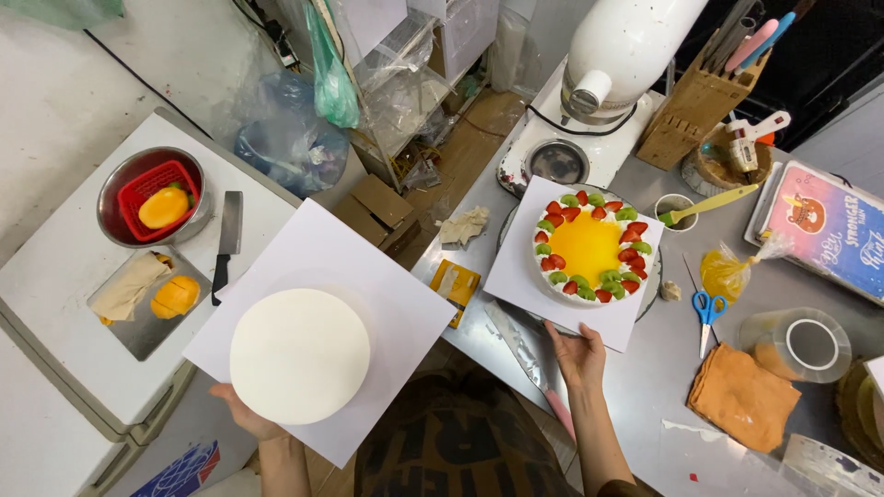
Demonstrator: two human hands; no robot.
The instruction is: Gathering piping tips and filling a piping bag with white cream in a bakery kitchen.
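My left hand [241,412] grips the near edge of a white square board [304,248] from below; a plain round white cake [299,354] sits on it, held out over the gap between two tables. My right hand [578,354] touches the near edge of a second white square board [516,276] on the steel table. That board carries a round cake [591,248] with a yellow centre ringed by strawberry and kiwi pieces, resting on a turntable.
A long spatula [527,359] lies by my right hand. Blue scissors [707,308], an orange cloth [742,396], a piping bag [727,271], a tape roll [810,345], a stand mixer [608,64] and a knife block [695,101] crowd the steel table. Left table holds a knife [226,244], a bowl [152,195], mango [175,296].
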